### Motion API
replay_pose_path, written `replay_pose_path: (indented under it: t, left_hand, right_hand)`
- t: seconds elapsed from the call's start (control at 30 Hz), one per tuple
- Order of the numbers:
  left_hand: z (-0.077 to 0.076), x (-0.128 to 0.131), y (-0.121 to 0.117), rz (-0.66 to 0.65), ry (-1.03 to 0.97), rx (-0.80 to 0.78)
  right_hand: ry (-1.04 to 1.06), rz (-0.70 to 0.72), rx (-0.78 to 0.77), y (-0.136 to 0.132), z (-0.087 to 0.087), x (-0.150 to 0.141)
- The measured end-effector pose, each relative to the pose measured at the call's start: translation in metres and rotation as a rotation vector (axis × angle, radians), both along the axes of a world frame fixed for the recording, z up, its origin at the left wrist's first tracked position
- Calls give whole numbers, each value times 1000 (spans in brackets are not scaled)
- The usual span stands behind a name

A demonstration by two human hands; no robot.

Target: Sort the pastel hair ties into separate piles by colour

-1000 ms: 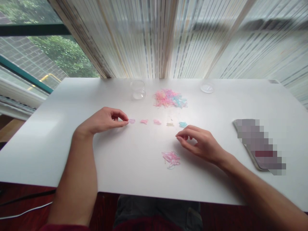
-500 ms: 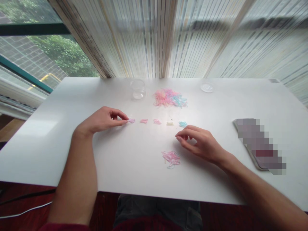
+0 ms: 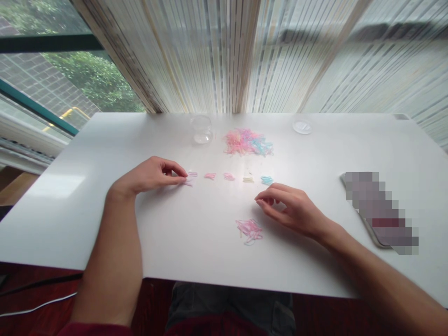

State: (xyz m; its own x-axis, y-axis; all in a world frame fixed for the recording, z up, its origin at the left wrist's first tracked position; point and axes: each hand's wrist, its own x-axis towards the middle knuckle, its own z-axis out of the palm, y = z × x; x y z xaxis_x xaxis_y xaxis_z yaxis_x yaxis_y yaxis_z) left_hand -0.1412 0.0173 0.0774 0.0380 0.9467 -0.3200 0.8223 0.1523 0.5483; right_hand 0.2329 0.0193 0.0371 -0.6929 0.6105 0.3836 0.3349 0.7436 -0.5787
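Lilac bands [image 3: 192, 174] at the row's left end have just spread apart, with some now lying nearer the person, leaving that group looser. The left hand [image 3: 145, 176] touches them, its fingers drawn together at the tips and partly hiding them; I cannot tell whether any is pinched. The right hand [image 3: 294, 210] has slightly parted fingers with nothing visible between them, just beside the blue bands [image 3: 267, 179]. Beyond the row on the white tabletop [image 3: 175, 242] lies a mixed pile [image 3: 247, 142]; a smaller pile [image 3: 249, 230] sits nearer the person.
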Motion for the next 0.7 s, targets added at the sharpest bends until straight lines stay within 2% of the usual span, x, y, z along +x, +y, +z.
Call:
replay_pose_path:
  t: [0.37,0.7]
  left_hand:
    - [4,-1,0,-98,40,-161]
    - [4,-3,-1,-110,-6,-115]
  right_hand:
    - [-26,11,-12,0,-1,0]
    - [4,10,-24,0,0,-2]
